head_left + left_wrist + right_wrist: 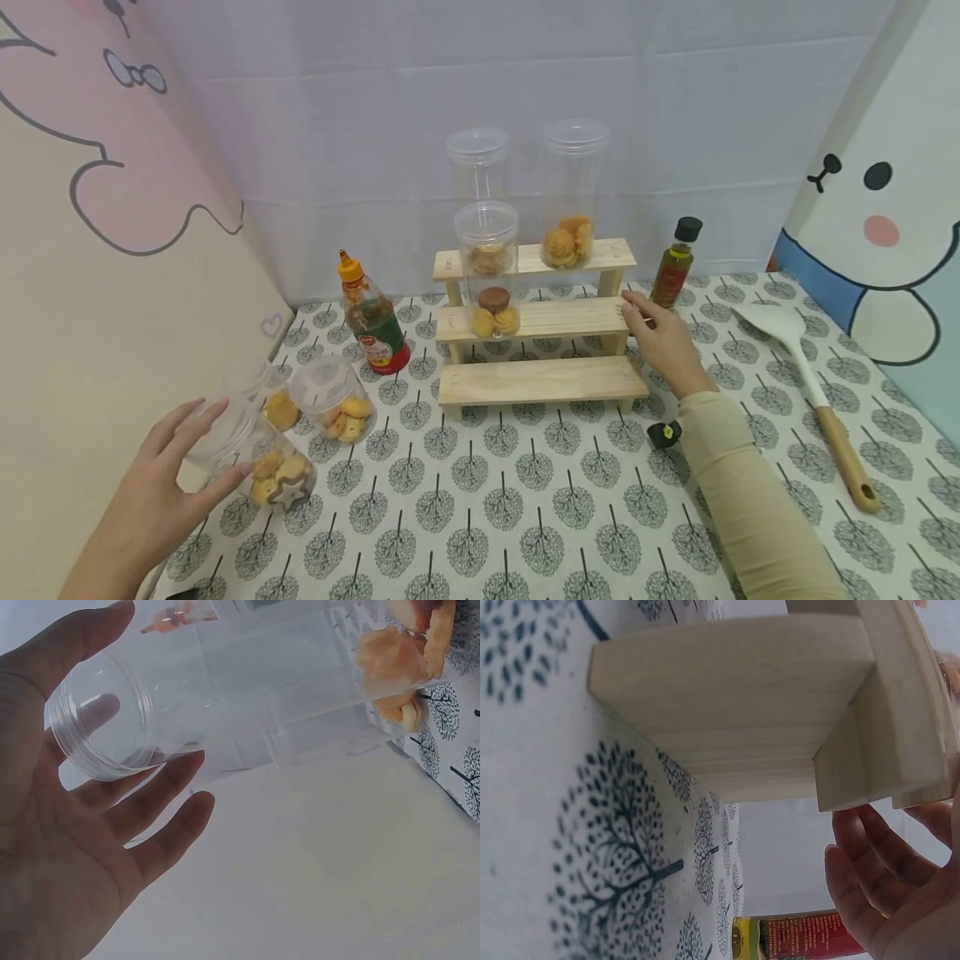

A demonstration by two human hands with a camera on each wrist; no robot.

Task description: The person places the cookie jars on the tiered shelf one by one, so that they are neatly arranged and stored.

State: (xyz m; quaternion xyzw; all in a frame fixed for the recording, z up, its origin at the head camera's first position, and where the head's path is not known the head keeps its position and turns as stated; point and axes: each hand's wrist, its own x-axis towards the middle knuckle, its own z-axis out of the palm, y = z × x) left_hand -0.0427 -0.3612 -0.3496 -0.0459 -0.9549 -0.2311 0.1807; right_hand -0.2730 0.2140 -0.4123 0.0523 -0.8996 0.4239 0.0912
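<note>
At the left, my left hand (161, 487) has its thumb and fingers spread loosely around the lid end of a clear cookie jar (273, 467). In the left wrist view, the clear lid (105, 716) lies between thumb and fingers, one finger showing through it. This jar leans, cookies at its lower end. My right hand (663, 337) grips the right end of the middle step of a three-step wooden rack (543, 379). Fingers (866, 870) touch the wood's underside in the right wrist view. Clear cookie jars stand on the rack: one (487, 275) on the middle step, two on top.
Two more cookie jars (333, 396) are beside the left hand's jar. A sauce bottle (375, 325) stands left of the rack, and a small dark-capped bottle (675, 262) behind the right hand. A white spatula (810, 375) and a small black object (663, 433) lie on the right.
</note>
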